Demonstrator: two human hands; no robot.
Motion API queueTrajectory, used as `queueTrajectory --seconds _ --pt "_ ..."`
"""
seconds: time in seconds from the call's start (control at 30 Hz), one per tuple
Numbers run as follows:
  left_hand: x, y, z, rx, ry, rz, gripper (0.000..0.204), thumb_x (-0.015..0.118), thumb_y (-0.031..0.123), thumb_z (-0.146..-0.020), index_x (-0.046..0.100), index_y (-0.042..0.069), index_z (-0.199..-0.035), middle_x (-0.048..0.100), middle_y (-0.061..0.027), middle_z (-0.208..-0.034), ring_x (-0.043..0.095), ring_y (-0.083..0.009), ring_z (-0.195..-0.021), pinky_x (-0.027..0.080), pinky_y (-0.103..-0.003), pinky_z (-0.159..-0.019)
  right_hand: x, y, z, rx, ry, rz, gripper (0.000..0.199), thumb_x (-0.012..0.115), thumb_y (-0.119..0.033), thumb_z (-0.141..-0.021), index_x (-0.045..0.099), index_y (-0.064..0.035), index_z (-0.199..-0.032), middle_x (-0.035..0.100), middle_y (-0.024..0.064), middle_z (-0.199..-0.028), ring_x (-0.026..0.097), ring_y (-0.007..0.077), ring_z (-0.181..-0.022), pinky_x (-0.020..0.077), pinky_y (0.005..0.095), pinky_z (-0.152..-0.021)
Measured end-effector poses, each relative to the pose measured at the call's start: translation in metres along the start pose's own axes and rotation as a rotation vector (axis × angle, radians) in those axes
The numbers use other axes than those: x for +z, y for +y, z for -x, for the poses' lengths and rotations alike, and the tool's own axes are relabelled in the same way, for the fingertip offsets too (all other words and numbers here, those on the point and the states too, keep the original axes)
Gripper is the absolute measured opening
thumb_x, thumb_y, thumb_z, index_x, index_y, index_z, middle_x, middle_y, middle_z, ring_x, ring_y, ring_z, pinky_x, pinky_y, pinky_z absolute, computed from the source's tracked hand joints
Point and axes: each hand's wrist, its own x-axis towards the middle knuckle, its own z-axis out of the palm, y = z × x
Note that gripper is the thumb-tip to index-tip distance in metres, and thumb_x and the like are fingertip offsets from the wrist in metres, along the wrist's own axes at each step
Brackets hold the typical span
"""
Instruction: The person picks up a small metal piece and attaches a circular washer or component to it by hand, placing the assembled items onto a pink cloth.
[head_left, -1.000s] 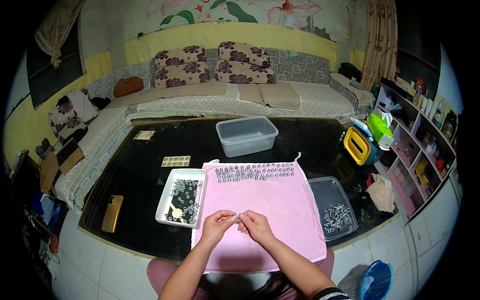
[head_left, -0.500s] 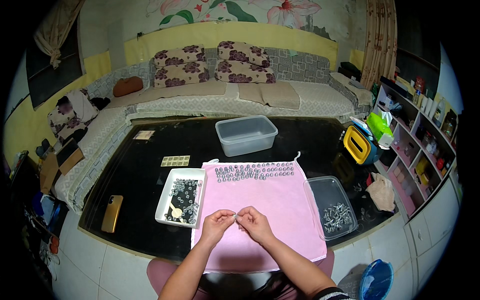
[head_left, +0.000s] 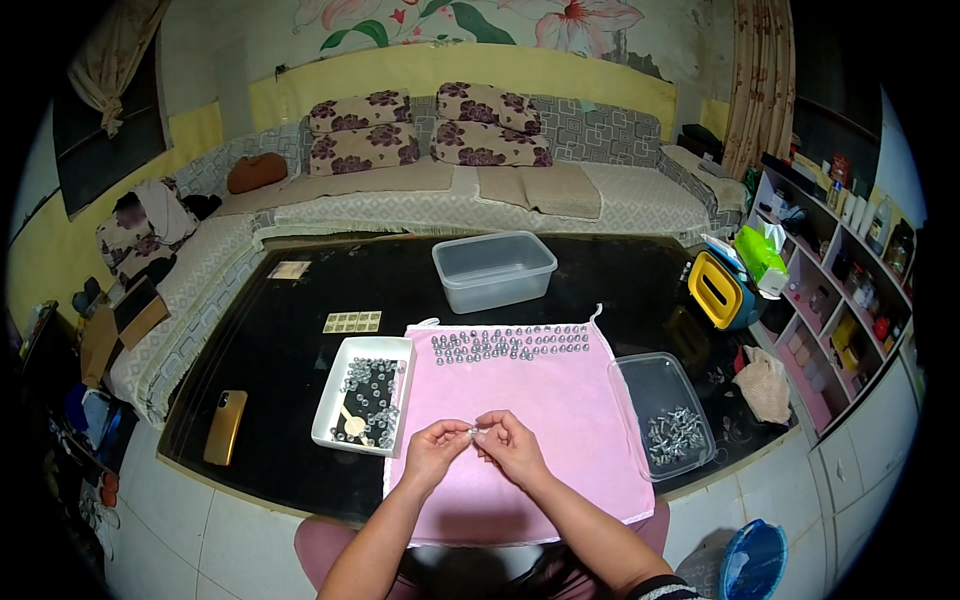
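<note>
Pinching small metal piece [head_left: 473, 432] between both hands, left hand [head_left: 432, 452], right hand [head_left: 512, 447]; grip, position unchanged over pink cloth [head_left: 560, 400].

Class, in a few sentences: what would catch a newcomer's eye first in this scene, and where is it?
The pink cloth on the black table stands out, with rows of small metal pieces along its far edge. Over its near half, the left hand and right hand pinch a tiny piece between them.

Two hands: left hand [head_left: 432, 455], right hand [head_left: 512, 447]. One pink cloth [head_left: 520, 400] at the desk's near edge, three tubs: clear tub [head_left: 494, 270], white tray [head_left: 362, 407], lidless box [head_left: 662, 415]. One phone [head_left: 225, 427]. Small metal pieces too many to count.
</note>
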Motion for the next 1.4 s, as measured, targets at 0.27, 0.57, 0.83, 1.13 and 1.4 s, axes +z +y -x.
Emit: queueTrajectory --seconds 0.27,0.57,0.83,1.13,1.4 --pt "-0.001 -0.003 -0.001 0.001 0.018 -0.022 0.013 0.058 -0.001 -0.079 0.057 -0.001 -0.091 0.060 -0.0061 -0.083 0.057 -0.0093 -0.075 0.048 -0.021 -0.070 0.000 0.002 0.000 -0.071 0.023 0.045 0.017 0.054 -0.020 -0.085 0.055 -0.0023 -0.087 0.054 0.0011 -0.062 0.050 0.0057 -0.054 0.0417 0.0195 -0.050" --pt "0.002 -0.001 0.000 0.005 -0.004 0.006 0.012 0.057 -0.001 -0.079 0.057 -0.002 -0.091 0.060 -0.0066 -0.083 0.058 -0.0102 -0.075 0.048 -0.020 -0.070 -0.005 0.005 -0.001 0.037 -0.056 -0.003 0.020 0.052 -0.022 -0.086 0.055 -0.0023 -0.085 0.052 0.0016 -0.059 0.050 0.0066 -0.053 0.0413 0.0205 -0.050" --pt "0.001 -0.001 0.000 -0.004 -0.002 0.001 0.012 0.057 -0.001 -0.079 0.057 -0.002 -0.092 0.060 -0.0061 -0.082 0.057 -0.0099 -0.075 0.048 -0.021 -0.070 -0.001 0.003 -0.001 0.005 -0.005 0.039 0.019 0.052 -0.021 -0.086 0.053 -0.0024 -0.082 0.051 0.0014 -0.058 0.048 0.0065 -0.051 0.0402 0.0206 -0.049" --pt "0.002 0.000 0.000 0.008 -0.007 -0.005 0.012 0.057 -0.001 -0.079 0.057 -0.001 -0.091 0.059 -0.0051 -0.081 0.056 -0.0088 -0.074 0.048 -0.021 -0.070 -0.005 0.005 -0.003 0.020 -0.036 0.073 0.021 0.049 -0.023 -0.088 0.053 -0.0026 -0.084 0.052 0.0014 -0.058 0.049 0.0066 -0.052 0.0411 0.0206 -0.048" --pt "0.000 -0.001 0.000 0.006 0.002 -0.004 0.012 0.057 -0.001 -0.079 0.057 -0.001 -0.091 0.059 -0.0045 -0.080 0.056 -0.0087 -0.074 0.048 -0.020 -0.070 -0.001 0.003 -0.001 -0.055 -0.017 0.128 0.019 0.050 -0.022 -0.087 0.052 -0.0027 -0.085 0.052 0.0011 -0.058 0.048 0.0067 -0.051 0.0405 0.0206 -0.048"
